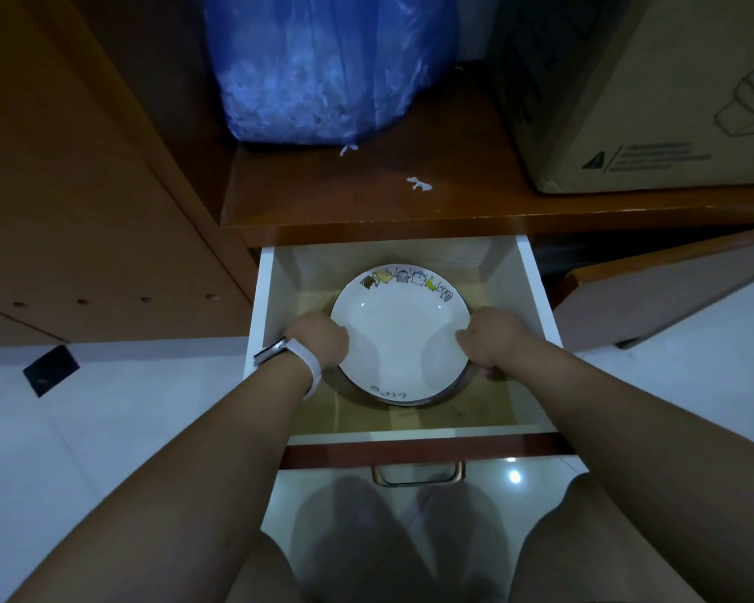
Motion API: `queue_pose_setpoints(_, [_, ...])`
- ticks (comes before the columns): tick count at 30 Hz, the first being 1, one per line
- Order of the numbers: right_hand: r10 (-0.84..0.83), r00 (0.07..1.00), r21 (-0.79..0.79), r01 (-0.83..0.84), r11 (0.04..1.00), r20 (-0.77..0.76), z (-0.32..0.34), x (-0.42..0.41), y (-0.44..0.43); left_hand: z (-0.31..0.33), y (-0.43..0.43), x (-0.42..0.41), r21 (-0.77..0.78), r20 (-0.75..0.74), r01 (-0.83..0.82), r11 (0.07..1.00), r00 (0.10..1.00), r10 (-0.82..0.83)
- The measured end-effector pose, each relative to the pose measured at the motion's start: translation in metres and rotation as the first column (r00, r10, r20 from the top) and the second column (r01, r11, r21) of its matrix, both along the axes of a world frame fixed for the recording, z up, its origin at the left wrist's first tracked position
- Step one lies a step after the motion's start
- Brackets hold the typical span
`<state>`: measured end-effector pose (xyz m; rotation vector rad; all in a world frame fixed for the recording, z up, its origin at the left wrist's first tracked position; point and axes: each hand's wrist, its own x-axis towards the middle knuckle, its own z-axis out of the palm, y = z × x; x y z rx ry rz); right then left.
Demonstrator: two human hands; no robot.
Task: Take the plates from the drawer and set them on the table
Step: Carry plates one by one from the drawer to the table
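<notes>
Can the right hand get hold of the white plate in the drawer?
Yes, it looks so. The drawer is pulled open with nothing over the white plate, and the right hand already sits on its right edge, fingers curled at the rim. The left hand is on the opposite edge.

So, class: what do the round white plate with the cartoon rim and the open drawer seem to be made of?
The round white plate with the cartoon rim: probably glazed ceramic, since it looks glossy and shows small highlights, though melamine is possible. The open drawer: likely white laminated board sides with a reddish wood-look front and metal handle.
</notes>
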<state>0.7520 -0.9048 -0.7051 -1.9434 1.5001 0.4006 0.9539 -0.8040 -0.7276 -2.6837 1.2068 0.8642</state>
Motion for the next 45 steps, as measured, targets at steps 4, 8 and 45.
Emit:
queue_pose_setpoints(4, [-0.072,0.986,-0.065,0.082,0.994,0.149,0.003,-0.006,0.000,0.013,0.015,-0.002,-0.130,-0.313,-0.294,0.947,0.918,0.242])
queue_pose_setpoints(8, [-0.257,0.877,-0.005,0.284,0.959,0.406,0.012,-0.012,0.005,0.032,0.037,-0.010,-0.194,-0.644,-0.618,0.762,0.666,0.376])
queue_pose_setpoints(45, [-0.599,0.412,0.481,0.361,0.799,0.687,0.241,-0.031,0.060,0.258,0.072,-0.047,-0.214,-0.949,-0.843,0.494,0.300,0.101])
